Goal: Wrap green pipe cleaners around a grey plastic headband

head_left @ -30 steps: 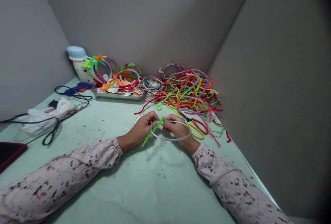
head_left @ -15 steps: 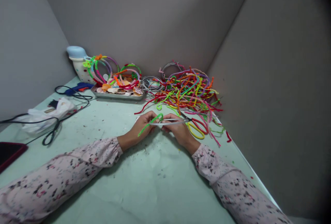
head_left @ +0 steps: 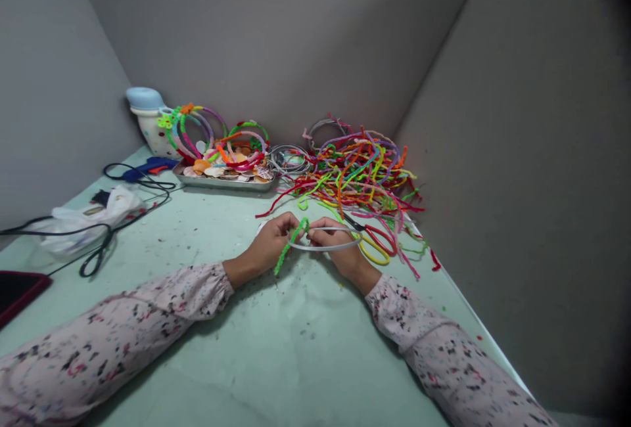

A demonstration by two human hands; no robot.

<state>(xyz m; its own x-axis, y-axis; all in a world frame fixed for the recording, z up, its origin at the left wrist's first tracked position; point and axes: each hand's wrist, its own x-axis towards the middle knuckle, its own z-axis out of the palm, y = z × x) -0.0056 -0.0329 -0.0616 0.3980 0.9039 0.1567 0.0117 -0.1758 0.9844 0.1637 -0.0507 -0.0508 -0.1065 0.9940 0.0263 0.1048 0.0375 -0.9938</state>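
A thin grey-white hoop point(head_left: 328, 249) is held level between my two hands, above the pale green table. A green pipe cleaner point(head_left: 283, 258) is bent over the hoop's left side, and its free end hangs toward me. My left hand point(head_left: 271, 241) is closed, its fingertips pinching at the pipe cleaner and hoop. My right hand point(head_left: 340, 247) is closed too, thumb and finger gripping the hoop near its far side. The exact fingertip contact is too small to make out. Just right of my right hand lie scissors point(head_left: 377, 251) with red and yellow handles.
Behind my hands is a heap of colourful pipe cleaners point(head_left: 362, 167). A metal tray point(head_left: 224, 184) of shells bears several wrapped hoops point(head_left: 197, 126). To the left are a white plastic bag point(head_left: 93, 220), a black cable point(head_left: 101, 253) and a dark red-edged phone point(head_left: 22, 292).
The hoop has tilted, so its opening shows more and its near edge sits lower. The pipe cleaner's free end has swung down and to the right. Both hands stay nearly in place.
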